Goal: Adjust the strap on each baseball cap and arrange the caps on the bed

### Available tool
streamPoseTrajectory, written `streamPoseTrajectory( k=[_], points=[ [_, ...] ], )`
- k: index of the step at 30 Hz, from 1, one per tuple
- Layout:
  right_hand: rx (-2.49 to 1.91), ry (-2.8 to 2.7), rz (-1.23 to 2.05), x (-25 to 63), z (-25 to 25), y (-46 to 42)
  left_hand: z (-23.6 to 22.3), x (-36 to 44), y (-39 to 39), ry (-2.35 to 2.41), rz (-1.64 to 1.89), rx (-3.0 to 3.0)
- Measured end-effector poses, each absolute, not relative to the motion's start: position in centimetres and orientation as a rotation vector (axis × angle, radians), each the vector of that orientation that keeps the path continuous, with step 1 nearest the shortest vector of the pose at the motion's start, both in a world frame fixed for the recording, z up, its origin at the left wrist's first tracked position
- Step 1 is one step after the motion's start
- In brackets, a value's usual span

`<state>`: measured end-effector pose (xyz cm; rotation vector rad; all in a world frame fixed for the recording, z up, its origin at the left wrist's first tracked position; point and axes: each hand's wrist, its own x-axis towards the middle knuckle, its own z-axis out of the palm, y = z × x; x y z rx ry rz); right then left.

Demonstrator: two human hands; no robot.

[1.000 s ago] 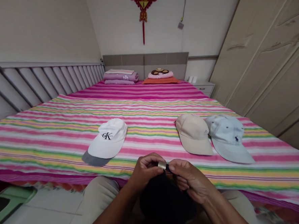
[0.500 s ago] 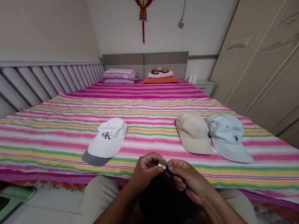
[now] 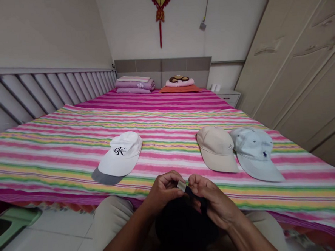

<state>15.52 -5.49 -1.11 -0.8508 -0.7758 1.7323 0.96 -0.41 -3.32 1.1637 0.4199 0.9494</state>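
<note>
A black cap [image 3: 185, 226] is low in front of me, between my forearms, with its lower part lost in shadow. My left hand [image 3: 163, 194] pinches the silver metal buckle [image 3: 181, 185] at the cap's back. From the buckle a black strap [image 3: 192, 193] runs to the right, and my right hand [image 3: 216, 200] has its fingers curled round that strap. On the bed beyond lie a white cap [image 3: 123, 152] with a grey brim at the left, and a beige cap [image 3: 216, 149] touching a light blue cap [image 3: 254, 152] at the right.
The caps rest on a striped bedspread [image 3: 162, 141]. Folded purple bedding [image 3: 133, 86] and an orange pillow [image 3: 179, 89] lie by the headboard [image 3: 185, 65]. A green stool [image 3: 17, 223] stands at lower left, and a wardrobe [image 3: 289, 69] lines the right side.
The fingertips of my right hand have drawn slightly away from the buckle, so more of the black strap shows. My left hand stays at the buckle, and the caps on the bed are unmoved.
</note>
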Motion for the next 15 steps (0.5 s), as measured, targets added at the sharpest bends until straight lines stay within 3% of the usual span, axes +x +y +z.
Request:
streamPoseTrajectory(
  k=[5,15],
  points=[
    [-0.93,-0.818,1.606,15.5,-1.3,-5.3,-3.5,1.0,-0.7,0.445,0.816,1.141],
    [-1.123,-1.005,1.662,16.7,-1.9,-5.5,-4.0,0.5,-0.6,0.491,0.904,0.991]
  ],
)
